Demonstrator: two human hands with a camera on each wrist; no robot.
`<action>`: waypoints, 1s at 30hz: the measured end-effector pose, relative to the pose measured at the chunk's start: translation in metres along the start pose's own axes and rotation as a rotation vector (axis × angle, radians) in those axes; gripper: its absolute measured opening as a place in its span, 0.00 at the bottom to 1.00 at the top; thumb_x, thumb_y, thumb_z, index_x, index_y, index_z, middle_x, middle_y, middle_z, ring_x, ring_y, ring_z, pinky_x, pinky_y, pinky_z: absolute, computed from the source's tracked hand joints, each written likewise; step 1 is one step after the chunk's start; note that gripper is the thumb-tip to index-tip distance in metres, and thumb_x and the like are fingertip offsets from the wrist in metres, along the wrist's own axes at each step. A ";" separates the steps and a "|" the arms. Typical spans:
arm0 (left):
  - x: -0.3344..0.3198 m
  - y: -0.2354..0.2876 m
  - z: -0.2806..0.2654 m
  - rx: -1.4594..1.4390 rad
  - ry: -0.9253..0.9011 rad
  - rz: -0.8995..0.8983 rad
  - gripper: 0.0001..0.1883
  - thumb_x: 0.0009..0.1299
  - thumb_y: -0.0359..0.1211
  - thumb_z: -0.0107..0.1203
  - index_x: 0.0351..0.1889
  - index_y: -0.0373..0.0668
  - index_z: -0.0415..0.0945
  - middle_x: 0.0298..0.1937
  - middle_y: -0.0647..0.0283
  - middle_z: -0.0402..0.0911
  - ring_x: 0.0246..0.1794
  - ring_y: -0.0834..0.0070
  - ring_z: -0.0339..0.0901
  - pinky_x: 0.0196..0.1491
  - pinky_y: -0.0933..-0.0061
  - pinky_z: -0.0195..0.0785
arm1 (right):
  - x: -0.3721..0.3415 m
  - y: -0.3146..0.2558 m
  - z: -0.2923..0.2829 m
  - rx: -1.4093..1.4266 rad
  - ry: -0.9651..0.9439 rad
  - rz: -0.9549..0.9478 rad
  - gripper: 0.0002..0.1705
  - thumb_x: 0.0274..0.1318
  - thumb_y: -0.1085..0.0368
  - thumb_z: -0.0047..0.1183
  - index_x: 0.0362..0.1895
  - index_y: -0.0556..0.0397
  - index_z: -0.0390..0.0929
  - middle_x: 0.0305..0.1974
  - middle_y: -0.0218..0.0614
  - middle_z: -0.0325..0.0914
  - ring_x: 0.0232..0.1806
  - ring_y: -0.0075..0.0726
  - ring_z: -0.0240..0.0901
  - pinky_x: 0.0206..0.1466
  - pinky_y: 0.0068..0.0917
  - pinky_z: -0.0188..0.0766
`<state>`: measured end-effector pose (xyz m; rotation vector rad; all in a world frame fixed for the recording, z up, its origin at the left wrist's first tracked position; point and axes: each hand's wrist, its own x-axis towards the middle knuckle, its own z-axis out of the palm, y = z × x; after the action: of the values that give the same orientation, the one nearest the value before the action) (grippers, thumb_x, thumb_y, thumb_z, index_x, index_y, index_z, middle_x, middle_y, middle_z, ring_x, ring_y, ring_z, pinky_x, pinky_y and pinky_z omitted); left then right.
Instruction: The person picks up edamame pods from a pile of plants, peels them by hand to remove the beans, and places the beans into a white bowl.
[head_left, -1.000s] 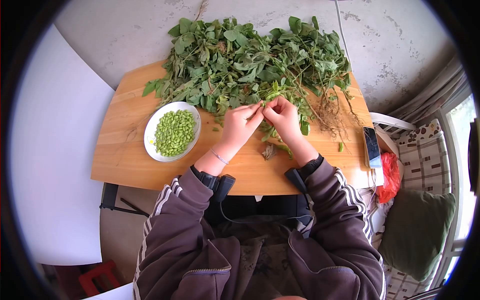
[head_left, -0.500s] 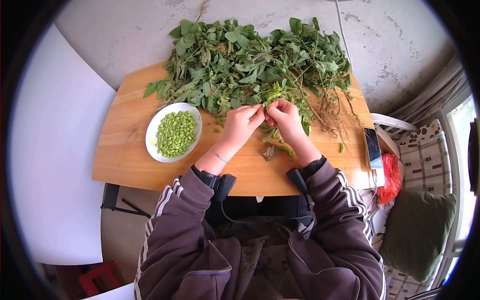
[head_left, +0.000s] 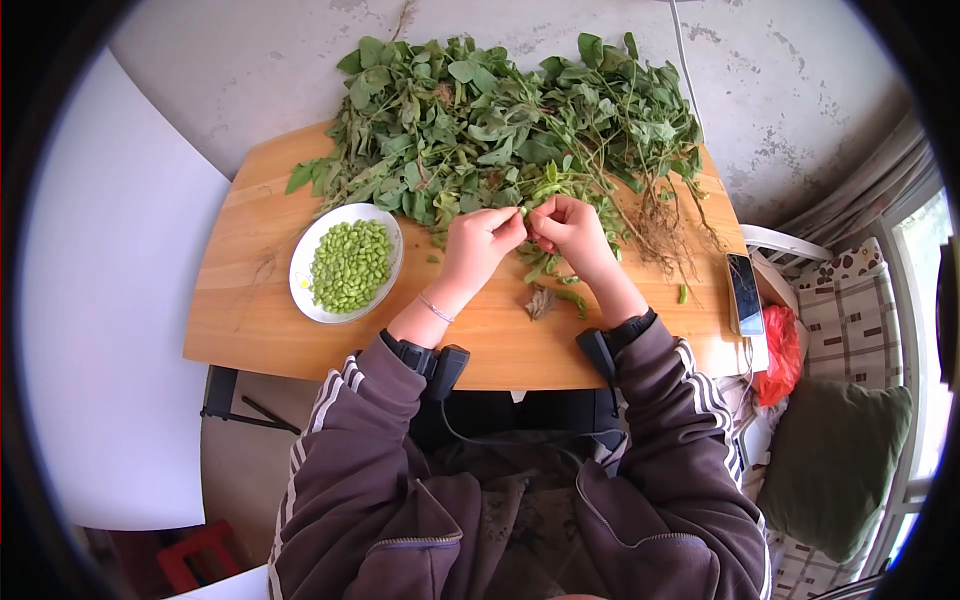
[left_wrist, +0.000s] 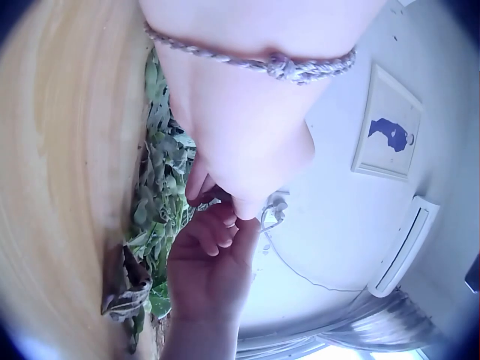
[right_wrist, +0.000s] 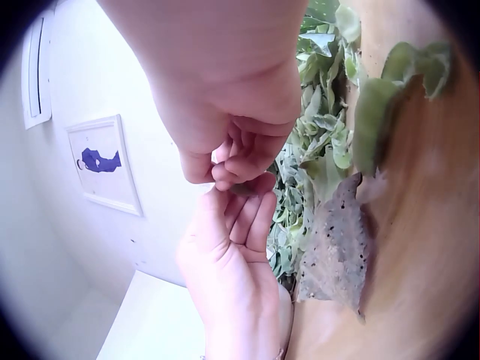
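Note:
In the head view the left hand (head_left: 480, 245) and right hand (head_left: 575, 235) meet fingertip to fingertip before the leafy plants (head_left: 480, 130). A small green pod (right_wrist: 244, 190), partly hidden by fingers, is pinched between them in the right wrist view. There the right hand (right_wrist: 232, 105) curls its fingers over it, and the left hand (right_wrist: 236, 262) holds it from the other side. To their left stands a white bowl (head_left: 299, 262) with shelled green beans (head_left: 350, 266). Green pods (head_left: 572, 300) and a dry leaf (head_left: 540, 303) lie near the right wrist.
The wooden table (head_left: 240, 320) carries the plant pile along its far side, with roots (head_left: 662, 225) at the right. A phone (head_left: 744, 295) lies at the right edge. Beyond it are a red bag (head_left: 780, 355) and a green cushion (head_left: 835, 465).
The hands stay together with only small finger movements. The right hand's fingers have shifted slightly, and a narrow gap shows between the two hands.

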<state>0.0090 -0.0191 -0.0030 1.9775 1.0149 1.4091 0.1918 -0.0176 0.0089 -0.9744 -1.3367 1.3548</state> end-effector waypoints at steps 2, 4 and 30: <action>0.001 -0.001 -0.001 -0.310 -0.046 -0.203 0.09 0.71 0.28 0.58 0.43 0.30 0.83 0.31 0.62 0.86 0.34 0.75 0.86 0.34 0.79 0.77 | 0.000 0.001 -0.001 0.072 -0.018 0.000 0.10 0.60 0.65 0.61 0.34 0.59 0.75 0.25 0.29 0.75 0.22 0.19 0.66 0.25 0.18 0.60; 0.005 -0.001 -0.007 -0.444 -0.128 -0.321 0.13 0.74 0.31 0.58 0.47 0.27 0.81 0.36 0.60 0.86 0.37 0.74 0.86 0.37 0.78 0.79 | 0.002 0.002 -0.005 0.134 -0.046 0.020 0.09 0.60 0.66 0.60 0.34 0.59 0.75 0.24 0.28 0.74 0.21 0.18 0.64 0.25 0.18 0.58; 0.007 -0.009 -0.001 -0.422 -0.124 -0.237 0.15 0.73 0.32 0.60 0.51 0.28 0.79 0.43 0.56 0.86 0.40 0.72 0.85 0.45 0.75 0.80 | 0.005 0.004 -0.003 0.244 0.065 -0.001 0.08 0.64 0.66 0.57 0.40 0.59 0.75 0.29 0.31 0.78 0.26 0.21 0.70 0.30 0.19 0.66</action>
<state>0.0071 -0.0078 -0.0058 1.5612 0.7889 1.2337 0.1936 -0.0120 0.0047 -0.8439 -1.0931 1.4350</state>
